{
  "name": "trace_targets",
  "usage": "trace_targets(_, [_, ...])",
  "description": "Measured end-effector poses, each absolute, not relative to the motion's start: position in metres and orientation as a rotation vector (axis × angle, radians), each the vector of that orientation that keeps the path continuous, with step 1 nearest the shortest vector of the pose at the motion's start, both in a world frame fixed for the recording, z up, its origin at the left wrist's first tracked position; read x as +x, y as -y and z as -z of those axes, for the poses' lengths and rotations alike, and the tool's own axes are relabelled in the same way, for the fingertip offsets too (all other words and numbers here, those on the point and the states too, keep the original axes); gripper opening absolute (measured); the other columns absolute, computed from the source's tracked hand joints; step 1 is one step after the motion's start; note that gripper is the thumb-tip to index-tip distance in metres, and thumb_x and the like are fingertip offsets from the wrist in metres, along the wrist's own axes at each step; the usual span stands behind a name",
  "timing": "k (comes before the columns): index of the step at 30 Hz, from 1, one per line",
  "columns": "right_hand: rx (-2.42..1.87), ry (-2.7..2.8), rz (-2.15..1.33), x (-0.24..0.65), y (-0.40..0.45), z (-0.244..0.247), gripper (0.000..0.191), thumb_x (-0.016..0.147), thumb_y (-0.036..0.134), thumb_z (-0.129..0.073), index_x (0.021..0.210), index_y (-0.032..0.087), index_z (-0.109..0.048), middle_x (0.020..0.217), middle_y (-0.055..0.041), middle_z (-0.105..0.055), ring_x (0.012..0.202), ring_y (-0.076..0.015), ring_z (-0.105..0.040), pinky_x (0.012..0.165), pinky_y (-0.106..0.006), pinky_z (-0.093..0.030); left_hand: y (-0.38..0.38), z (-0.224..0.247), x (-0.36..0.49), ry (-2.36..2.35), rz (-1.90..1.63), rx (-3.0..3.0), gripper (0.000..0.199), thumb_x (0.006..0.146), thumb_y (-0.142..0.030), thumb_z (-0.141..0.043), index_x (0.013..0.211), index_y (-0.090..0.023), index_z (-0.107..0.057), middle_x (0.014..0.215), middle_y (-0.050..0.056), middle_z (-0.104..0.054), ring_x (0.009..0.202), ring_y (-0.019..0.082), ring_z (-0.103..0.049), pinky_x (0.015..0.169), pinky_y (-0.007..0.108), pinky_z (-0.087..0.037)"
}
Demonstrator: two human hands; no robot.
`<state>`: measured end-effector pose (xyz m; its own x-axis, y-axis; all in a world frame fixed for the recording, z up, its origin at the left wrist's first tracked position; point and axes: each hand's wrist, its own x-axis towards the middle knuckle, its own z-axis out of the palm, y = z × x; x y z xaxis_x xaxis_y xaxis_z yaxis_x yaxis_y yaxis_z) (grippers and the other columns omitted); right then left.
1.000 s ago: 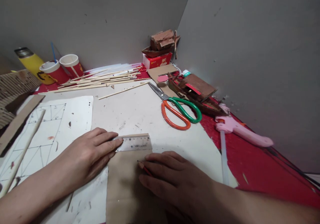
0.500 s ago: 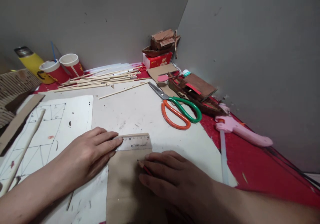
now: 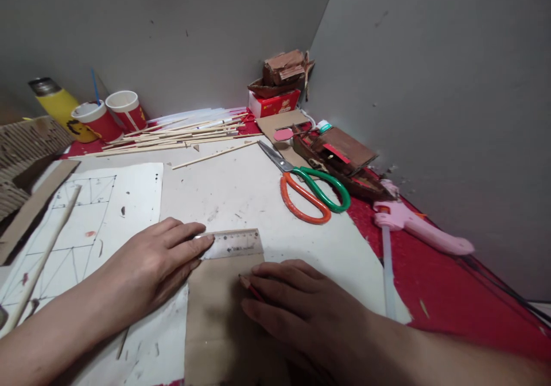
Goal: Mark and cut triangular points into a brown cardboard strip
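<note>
A clear ruler [image 3: 236,242] lies across the far end of a brown cardboard piece [image 3: 210,311]. My left hand [image 3: 157,262] holds the ruler down at its left end, fingertips pressed on it. A pencil [image 3: 245,283] is gripped in my right hand [image 3: 297,300], its tip pointing up and left just below the ruler. That tip is over the cardboard; whether it touches is unclear. My right hand shades the cardboard's near part. Beyond both hands lie scissors [image 3: 306,194] with orange and green handles, blades apart.
Left is a paper with line drawings [image 3: 138,202] and a wooden stick [image 3: 47,248]. Thin sticks [image 3: 172,139], two paper cups [image 3: 127,110] and a yellow bottle [image 3: 60,108] stand behind. Right are model boats [image 3: 344,156] and a pink glue gun [image 3: 422,228].
The view has shifted slightly. The ruler appears a little closer to the cardboard's far edge. Both hands keep nearly the same pose, and the pencil stays in my right hand.
</note>
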<state>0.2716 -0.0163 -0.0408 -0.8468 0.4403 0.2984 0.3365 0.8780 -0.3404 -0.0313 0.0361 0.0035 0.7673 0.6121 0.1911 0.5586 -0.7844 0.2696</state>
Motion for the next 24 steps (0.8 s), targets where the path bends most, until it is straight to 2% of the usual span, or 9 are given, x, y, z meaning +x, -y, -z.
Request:
trace_targets(4, [-0.623, 2.695, -0.409, 0.271, 0.017, 0.035, 0.044, 0.099, 0.012, -0.054, 0.143, 0.016, -0.052, 0.142, -0.0125, -0.065, 0.137, -0.0276, -0.05, 0.109, -0.044, -0.043, -0.035, -0.002, -0.031, -0.969, -0.445, 2.738, 0.038, 0.098, -0.019, -0.053, 0.135, -0.02, -0.063, 0.122, 0.014, -0.069, 0.099, 0.026, -0.067, 0.081, 0.038, -0.057])
trace_targets(8, [-0.621, 2.629, -0.469, 0.269, 0.015, 0.031, 0.035, 0.102, 0.018, -0.054, 0.137, 0.015, -0.057, 0.136, -0.0142, -0.068, 0.132, -0.0271, -0.056, 0.109, -0.042, -0.046, -0.033, -0.002, -0.031, -1.025, -0.547, 2.601, 0.036, 0.098, -0.019, -0.054, 0.133, -0.023, -0.065, 0.111, 0.011, -0.072, 0.092, 0.022, -0.071, 0.075, 0.032, -0.059])
trace_targets(12, [-0.758, 2.3, -0.673, 0.274, 0.014, 0.028, 0.031, 0.101, 0.028, -0.06, 0.132, 0.022, -0.059, 0.123, -0.0103, -0.074, 0.112, -0.0246, -0.07, 0.094, -0.034, -0.058, -0.03, -0.01, -0.029, -1.165, -0.714, 2.273, 0.034, 0.095, -0.023, -0.06, 0.128, -0.027, -0.069, 0.097, 0.006, -0.076, 0.082, 0.019, -0.072, 0.071, 0.029, -0.059])
trace_targets(14, [-0.877, 2.112, -0.817, 0.279, 0.015, 0.025, 0.031, 0.101, 0.029, -0.06, 0.131, 0.029, -0.062, 0.116, -0.0064, -0.076, 0.102, -0.024, -0.074, 0.083, -0.031, -0.062, -0.028, -0.017, -0.026, -1.272, -0.834, 1.981, 0.035, 0.093, -0.029, -0.066, 0.128, -0.029, -0.069, 0.086, 0.002, -0.075, 0.07, 0.016, -0.069, 0.063, 0.025, -0.057])
trace_targets(16, [-0.964, 1.942, -0.949, 0.281, 0.016, 0.022, 0.025, 0.103, 0.032, -0.056, 0.126, 0.033, -0.067, 0.107, -0.0036, -0.079, 0.092, -0.0229, -0.077, 0.078, -0.03, -0.063, -0.028, -0.022, -0.023, -1.279, -0.954, 1.648, 0.039, 0.093, -0.031, -0.069, 0.131, -0.03, -0.067, 0.087, 0.002, -0.073, 0.061, 0.012, -0.063, 0.055, 0.021, -0.054])
trace_targets(19, [-1.054, 1.683, -1.119, 0.278, 0.017, 0.016, 0.027, 0.107, 0.04, -0.049, 0.114, 0.032, -0.074, 0.093, -0.0036, -0.081, 0.079, -0.02, -0.078, 0.07, -0.028, -0.063, -0.028, -0.024, -0.019, -1.156, -1.074, 1.248, 0.045, 0.092, -0.027, -0.071, 0.136, -0.033, -0.062, 0.098, 0.002, -0.07, 0.065, 0.011, -0.065, 0.053, 0.019, -0.055])
trace_targets(21, [-1.085, 1.588, -1.207, 0.274, 0.018, 0.014, 0.03, 0.105, 0.046, -0.05, 0.108, 0.03, -0.076, 0.088, -0.0053, -0.081, 0.075, -0.0201, -0.078, 0.067, -0.027, -0.063, -0.027, -0.022, -0.016, -1.121, -1.124, 1.097, 0.054, 0.09, -0.022, -0.073, 0.139, -0.037, -0.057, 0.097, 0.0, -0.068, 0.073, 0.013, -0.07, 0.058, 0.021, -0.06])
trace_targets(24, [-1.137, 1.577, -1.299, 0.268, 0.018, 0.013, 0.027, 0.102, 0.047, -0.057, 0.104, 0.028, -0.077, 0.089, -0.0063, -0.081, 0.078, -0.0217, -0.078, 0.072, -0.03, -0.065, -0.025, -0.02, -0.01, -1.133, -1.242, 0.997, 0.068, 0.086, -0.015, -0.075, 0.143, -0.041, -0.049, 0.091, -0.004, -0.064, 0.074, 0.013, -0.073, 0.063, 0.021, -0.062])
